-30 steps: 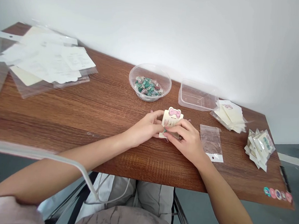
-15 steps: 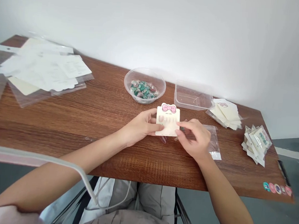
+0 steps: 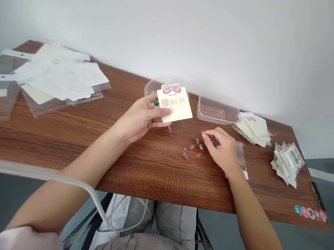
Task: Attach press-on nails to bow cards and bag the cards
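Note:
My left hand (image 3: 140, 117) holds a cream card with a pink bow top (image 3: 176, 104) by its lower left edge, tilted and raised above the table. Several loose press-on nails (image 3: 192, 148) in pink, clear and green lie on the wood below it. My right hand (image 3: 220, 148) rests among them, its fingertips at a small green nail (image 3: 201, 131). Whether that nail is pinched is too small to tell. The card hides most of a clear bowl (image 3: 152, 87).
A clear plastic box (image 3: 217, 111) stands behind the nails. Stacks of bagged cards (image 3: 253, 128) (image 3: 287, 164) lie to the right, and papers with plastic bags (image 3: 60, 80) lie at the far left. A clear bag (image 3: 241, 156) sits under my right hand. A white cable (image 3: 44, 173) crosses the near edge.
My left hand has lifted the card up and away toward the bowl, leaving the loose nails in view on the table. My right hand has moved onto those nails.

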`<state>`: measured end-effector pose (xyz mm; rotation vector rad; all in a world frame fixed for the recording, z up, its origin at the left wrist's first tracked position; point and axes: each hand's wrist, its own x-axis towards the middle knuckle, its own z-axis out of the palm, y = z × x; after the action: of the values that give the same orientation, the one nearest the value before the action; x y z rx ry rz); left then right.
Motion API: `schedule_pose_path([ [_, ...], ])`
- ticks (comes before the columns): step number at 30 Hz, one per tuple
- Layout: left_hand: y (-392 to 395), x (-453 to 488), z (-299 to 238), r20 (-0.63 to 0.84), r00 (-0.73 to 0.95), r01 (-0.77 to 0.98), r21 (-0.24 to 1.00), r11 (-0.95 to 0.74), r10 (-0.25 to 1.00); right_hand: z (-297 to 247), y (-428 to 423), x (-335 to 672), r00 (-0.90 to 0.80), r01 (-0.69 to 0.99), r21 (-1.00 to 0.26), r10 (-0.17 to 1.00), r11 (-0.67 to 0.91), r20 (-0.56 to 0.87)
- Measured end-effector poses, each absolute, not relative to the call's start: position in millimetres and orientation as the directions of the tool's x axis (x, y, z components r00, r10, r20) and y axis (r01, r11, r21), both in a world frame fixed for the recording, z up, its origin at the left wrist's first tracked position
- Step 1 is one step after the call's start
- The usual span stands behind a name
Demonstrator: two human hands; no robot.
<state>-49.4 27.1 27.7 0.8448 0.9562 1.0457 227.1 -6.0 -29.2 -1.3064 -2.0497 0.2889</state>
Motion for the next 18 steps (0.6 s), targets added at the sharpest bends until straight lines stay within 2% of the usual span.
schedule_pose_path([
  [4,25,-46,24,-0.215,0.223,-0.296,0.915,0.276,0.951,-31,-5,231,-0.348,0.705,-0.507,0.864,0.496,0.363],
  [10,24,-44,20,-0.203,0.193,-0.245,0.937,0.248,0.960,-32,-9,234,-0.532,0.669,-0.445,0.802,0.595,0.273],
  [18,18,-38,23,-0.227,0.195,-0.216,0.939,0.268,0.954,-38,-7,233,-0.571,0.670,-0.432,0.791,0.604,0.221],
])
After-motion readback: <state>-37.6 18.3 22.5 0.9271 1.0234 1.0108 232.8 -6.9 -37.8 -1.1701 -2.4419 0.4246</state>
